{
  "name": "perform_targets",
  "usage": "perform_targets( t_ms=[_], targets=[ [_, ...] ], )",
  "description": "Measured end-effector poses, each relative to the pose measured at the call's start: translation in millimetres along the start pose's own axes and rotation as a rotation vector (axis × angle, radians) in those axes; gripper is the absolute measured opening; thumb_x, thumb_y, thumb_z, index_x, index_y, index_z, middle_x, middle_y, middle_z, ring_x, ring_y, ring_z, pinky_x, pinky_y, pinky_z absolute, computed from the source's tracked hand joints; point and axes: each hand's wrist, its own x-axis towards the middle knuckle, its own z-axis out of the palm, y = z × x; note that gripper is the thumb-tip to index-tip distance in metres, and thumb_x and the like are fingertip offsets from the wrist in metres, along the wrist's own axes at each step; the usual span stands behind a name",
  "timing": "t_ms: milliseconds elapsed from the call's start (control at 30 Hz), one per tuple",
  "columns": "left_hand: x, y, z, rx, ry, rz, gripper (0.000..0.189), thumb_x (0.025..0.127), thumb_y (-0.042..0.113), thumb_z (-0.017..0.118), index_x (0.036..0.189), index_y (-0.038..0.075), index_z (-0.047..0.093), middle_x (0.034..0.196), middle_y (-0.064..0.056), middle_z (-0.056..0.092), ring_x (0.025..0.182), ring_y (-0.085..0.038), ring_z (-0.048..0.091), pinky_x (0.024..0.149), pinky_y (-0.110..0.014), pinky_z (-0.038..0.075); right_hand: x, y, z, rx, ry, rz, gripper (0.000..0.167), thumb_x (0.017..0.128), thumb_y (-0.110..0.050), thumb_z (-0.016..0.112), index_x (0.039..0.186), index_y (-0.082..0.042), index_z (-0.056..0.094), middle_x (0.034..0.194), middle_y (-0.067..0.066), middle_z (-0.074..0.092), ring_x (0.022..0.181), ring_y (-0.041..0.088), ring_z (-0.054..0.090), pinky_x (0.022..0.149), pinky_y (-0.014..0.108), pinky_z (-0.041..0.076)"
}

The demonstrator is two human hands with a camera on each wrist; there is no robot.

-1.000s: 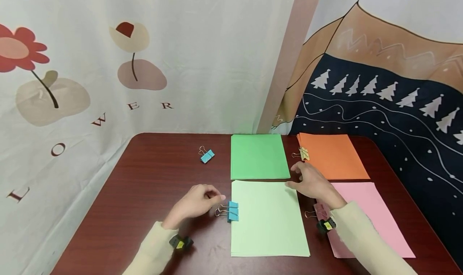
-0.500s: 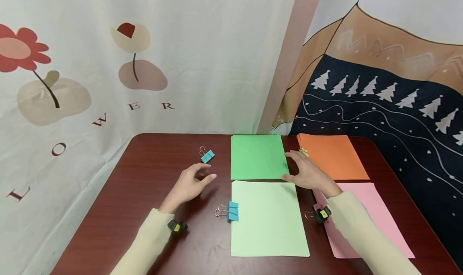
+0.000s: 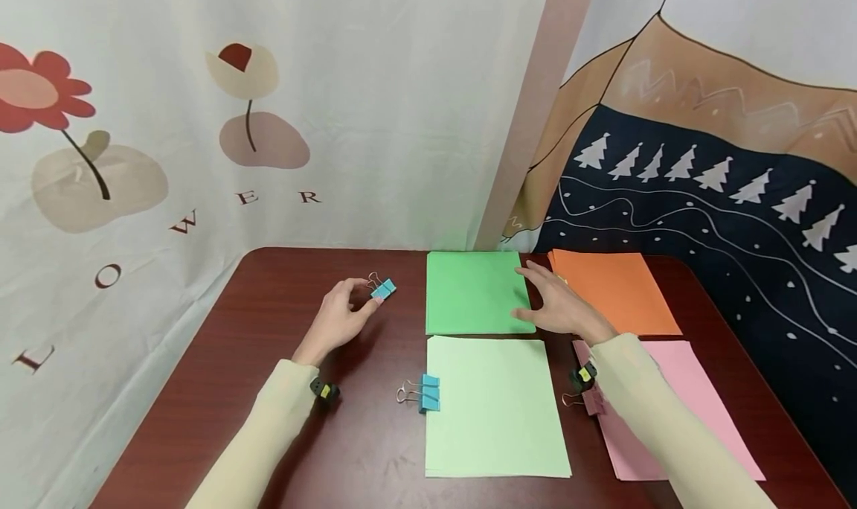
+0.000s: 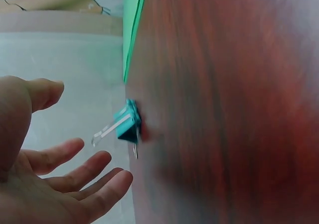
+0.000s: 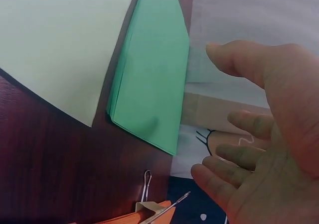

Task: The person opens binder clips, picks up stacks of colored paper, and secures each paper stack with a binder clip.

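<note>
A loose blue binder clip (image 3: 384,289) lies on the table left of the bright green paper stack (image 3: 475,293). My left hand (image 3: 337,319) reaches beside it with thumb and fingers spread. In the left wrist view a gap shows between the fingers and the clip's (image 4: 128,122) wire handles. My right hand (image 3: 559,308) hovers at the right edge of the green stack, fingers apart and holding nothing. The pale green stack (image 3: 498,412) lies in front, with another blue binder clip (image 3: 430,394) gripping its left edge.
An orange paper stack (image 3: 616,293) lies at the back right; its yellow clip (image 5: 148,206) shows in the right wrist view. Nearer lies a pink stack (image 3: 696,427) with a pink clip (image 3: 593,401), partly under the right forearm. Curtains hang behind the dark red table (image 3: 221,390).
My left hand has moved from the pale green stack's clip back and left to the loose blue clip. My right hand has shifted left and away from me, over the bright green stack's edge.
</note>
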Motion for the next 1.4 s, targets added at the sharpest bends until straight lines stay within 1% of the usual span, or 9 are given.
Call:
perform_targets(
  t_ms=[233, 433, 567, 800, 900, 1033, 1167, 1267, 1400],
  targets=[
    [20.5, -8.9, -3.9, 0.029, -0.032, -0.047, 0.069, 0.102, 0.043, 0.061, 0.153, 0.003, 0.04, 0.151, -0.023, 0.049, 0.13, -0.042, 0.057, 0.105, -0.055, 0.051, 15.2, 0.9, -1.7, -0.024, -0.035, 0.015, 0.082, 0.094, -0.031, 0.073, 0.16, -0.005, 0.031, 0.17, 0.025, 0.014, 0.154, 0.051, 0.019, 0.119, 0.072, 0.024],
    [37.0, -14.3, -2.5, 0.027, -0.057, -0.049, 0.068, 0.104, 0.044, 0.057, 0.157, 0.007, 0.036, 0.15, -0.02, 0.051, 0.137, -0.039, 0.052, 0.11, -0.059, 0.045, 30.9, -0.4, 0.6, -0.071, -0.058, 0.037, 0.083, 0.094, -0.034, 0.073, 0.161, -0.009, 0.03, 0.171, 0.022, 0.012, 0.155, 0.047, 0.018, 0.121, 0.068, 0.026],
    [45.2, -15.5, -2.4, 0.031, -0.066, -0.03, 0.063, 0.105, 0.042, 0.056, 0.155, 0.008, 0.041, 0.146, -0.019, 0.056, 0.136, -0.038, 0.053, 0.111, -0.058, 0.044, 44.6, -2.9, 4.5, -0.081, -0.08, 0.068, 0.084, 0.095, -0.036, 0.072, 0.162, -0.011, 0.029, 0.171, 0.021, 0.01, 0.157, 0.045, 0.017, 0.121, 0.067, 0.027],
    [52.2, -12.2, -3.5, 0.092, -0.14, -0.029, 0.05, 0.106, 0.041, 0.054, 0.141, 0.006, 0.058, 0.138, -0.018, 0.061, 0.125, -0.034, 0.059, 0.104, -0.054, 0.05, 63.4, -3.4, 13.2, -0.092, -0.135, 0.128, 0.083, 0.096, -0.032, 0.071, 0.162, -0.009, 0.027, 0.172, 0.02, 0.007, 0.158, 0.045, 0.013, 0.124, 0.064, 0.024],
    [55.8, -9.6, -2.8, 0.13, -0.164, -0.028, 0.045, 0.108, 0.038, 0.052, 0.137, 0.007, 0.062, 0.137, -0.018, 0.062, 0.124, -0.034, 0.059, 0.104, -0.054, 0.05, 67.6, -1.5, 16.1, -0.12, -0.16, 0.157, 0.083, 0.096, -0.031, 0.07, 0.162, -0.006, 0.026, 0.171, 0.023, 0.01, 0.157, 0.046, 0.015, 0.124, 0.063, 0.024],
    [60.2, -5.0, -2.5, 0.133, -0.186, -0.04, 0.042, 0.109, 0.033, 0.05, 0.138, 0.007, 0.063, 0.137, -0.018, 0.064, 0.125, -0.034, 0.06, 0.105, -0.054, 0.05, 71.0, 1.3, 20.1, -0.156, -0.181, 0.198, 0.079, 0.097, -0.032, 0.068, 0.16, -0.001, 0.03, 0.169, 0.025, 0.017, 0.156, 0.045, 0.021, 0.125, 0.059, 0.026],
    [62.1, -1.9, -4.0, 0.125, -0.175, -0.06, 0.035, 0.109, 0.028, 0.051, 0.132, 0.009, 0.068, 0.127, -0.015, 0.069, 0.107, -0.028, 0.063, 0.092, -0.044, 0.052, 75.0, 1.3, 24.6, -0.187, -0.182, 0.214, 0.075, 0.098, -0.032, 0.065, 0.158, 0.001, 0.034, 0.168, 0.025, 0.021, 0.155, 0.043, 0.024, 0.125, 0.056, 0.028],
    [61.5, 0.4, -5.9, 0.117, -0.161, -0.073, 0.03, 0.108, 0.024, 0.051, 0.124, 0.012, 0.073, 0.118, -0.013, 0.072, 0.092, -0.024, 0.06, 0.08, -0.037, 0.047, 77.4, -1.0, 26.8, -0.2, -0.178, 0.21, 0.071, 0.098, -0.032, 0.064, 0.156, 0.0, 0.038, 0.167, 0.025, 0.023, 0.154, 0.043, 0.026, 0.125, 0.056, 0.029],
    [60.2, 3.9, -6.9, 0.066, -0.163, -0.086, 0.028, 0.108, 0.023, 0.052, 0.118, 0.012, 0.075, 0.114, -0.012, 0.072, 0.085, -0.022, 0.058, 0.072, -0.034, 0.045, 77.5, -3.8, 27.4, -0.214, -0.139, 0.195, 0.063, 0.1, -0.031, 0.064, 0.152, 0.0, 0.046, 0.163, 0.025, 0.032, 0.15, 0.042, 0.034, 0.122, 0.056, 0.034]
  ],
)
